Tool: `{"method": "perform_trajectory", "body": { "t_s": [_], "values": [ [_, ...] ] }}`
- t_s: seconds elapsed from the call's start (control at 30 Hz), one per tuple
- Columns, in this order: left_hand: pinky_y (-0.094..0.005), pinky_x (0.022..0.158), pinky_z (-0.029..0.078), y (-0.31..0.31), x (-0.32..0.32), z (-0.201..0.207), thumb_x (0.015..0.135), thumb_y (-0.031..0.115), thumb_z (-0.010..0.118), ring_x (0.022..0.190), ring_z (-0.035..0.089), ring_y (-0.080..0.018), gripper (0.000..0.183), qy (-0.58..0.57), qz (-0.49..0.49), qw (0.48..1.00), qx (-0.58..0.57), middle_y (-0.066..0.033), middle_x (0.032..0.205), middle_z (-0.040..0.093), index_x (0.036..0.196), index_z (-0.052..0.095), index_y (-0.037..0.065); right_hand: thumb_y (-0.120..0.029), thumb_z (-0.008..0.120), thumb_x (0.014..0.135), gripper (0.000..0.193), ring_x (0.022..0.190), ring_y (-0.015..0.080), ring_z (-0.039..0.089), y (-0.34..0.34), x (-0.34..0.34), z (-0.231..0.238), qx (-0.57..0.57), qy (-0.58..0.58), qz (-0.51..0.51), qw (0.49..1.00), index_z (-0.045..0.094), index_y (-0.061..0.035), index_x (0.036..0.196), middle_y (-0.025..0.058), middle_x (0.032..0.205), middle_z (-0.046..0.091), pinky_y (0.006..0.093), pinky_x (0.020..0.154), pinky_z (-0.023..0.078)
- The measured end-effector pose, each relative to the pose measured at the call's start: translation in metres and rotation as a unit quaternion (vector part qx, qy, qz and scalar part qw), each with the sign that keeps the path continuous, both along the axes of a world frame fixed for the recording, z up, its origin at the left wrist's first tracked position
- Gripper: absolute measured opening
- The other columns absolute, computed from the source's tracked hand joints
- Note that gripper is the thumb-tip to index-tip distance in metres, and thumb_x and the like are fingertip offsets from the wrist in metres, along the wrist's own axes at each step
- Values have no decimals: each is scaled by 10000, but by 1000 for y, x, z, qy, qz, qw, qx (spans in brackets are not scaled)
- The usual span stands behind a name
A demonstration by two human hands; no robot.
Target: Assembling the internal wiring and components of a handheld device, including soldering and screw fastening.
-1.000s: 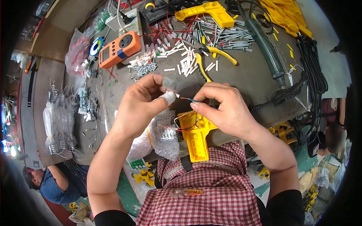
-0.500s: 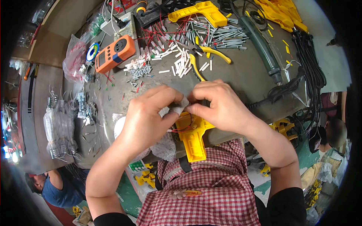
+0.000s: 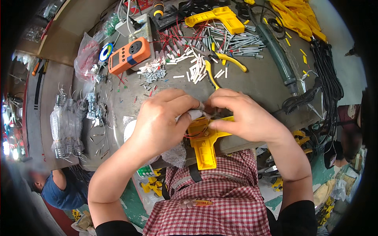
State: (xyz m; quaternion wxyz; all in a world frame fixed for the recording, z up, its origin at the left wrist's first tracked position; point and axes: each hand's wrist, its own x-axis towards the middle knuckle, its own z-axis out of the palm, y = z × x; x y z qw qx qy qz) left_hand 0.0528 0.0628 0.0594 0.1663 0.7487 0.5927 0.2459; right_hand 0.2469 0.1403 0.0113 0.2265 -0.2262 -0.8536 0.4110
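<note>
My left hand [image 3: 161, 118] is closed around a small whitish wrapped piece [image 3: 195, 114], pinched between thumb and fingers. My right hand [image 3: 248, 116] has curled fingers at the far end of that piece; its thumb sits a little apart from the index finger. Under both hands, at the table's near edge, lies a yellow pistol-shaped plastic shell half [image 3: 206, 155]. Its hollow side faces up, and thin red and black wires show inside it. What the whitish piece contains is hidden.
Beyond my hands lie yellow-handled pliers [image 3: 212, 74], white sleeves [image 3: 195, 71], screws [image 3: 155, 74] and metal rods [image 3: 248, 45]. An orange meter [image 3: 130, 56] stands at left, a green electric screwdriver [image 3: 277, 59] at right. Bubble wrap [image 3: 174, 155] lies by my left wrist. A person [image 3: 65, 190] is at lower left.
My right thumb has parted from the index finger, and the right hand has shifted slightly right. More of the whitish piece shows in my left hand. The whole view has shifted a little.
</note>
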Motion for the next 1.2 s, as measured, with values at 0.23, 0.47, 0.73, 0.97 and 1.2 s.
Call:
{"method": "perform_trajectory", "body": {
  "t_s": [0.23,0.47,0.73,0.97,1.2],
  "values": [
    [-333,693,441,6,-2,7,770,63,652,757,568,-200,167,-250,118,905,-325,-66,801,593,898,569,-6,-171,671,793,144,867,255,589,0,-7,14,36,-9,-10,999,613,-42,826,53,826,607,363,787,388],
    [-397,772,470,4,-19,-3,611,35,674,873,592,-265,308,53,-140,972,182,-76,917,608,910,601,53,-103,658,772,149,815,251,584,13,-18,8,-186,12,55,981,595,10,847,121,796,579,367,730,452],
    [-437,756,462,-9,-15,-23,749,95,623,884,583,-357,164,-154,100,980,-72,-159,864,600,885,573,18,-20,680,701,176,811,229,542,-10,-25,21,152,-20,-6,988,601,-18,858,94,810,554,340,793,386],
    [-394,830,493,-102,-142,-29,706,-113,499,951,596,-334,398,138,401,893,148,-150,993,606,1054,590,56,14,659,721,257,788,187,515,-18,-22,33,20,16,-70,997,631,-12,974,65,831,576,297,783,394],
    [-451,691,503,-160,-121,-19,803,59,566,762,636,-376,200,209,428,870,-130,-161,797,651,994,625,66,-1,648,761,164,760,187,532,-17,-41,51,47,19,-33,998,646,-11,925,66,818,598,301,753,405]
  ]
}}
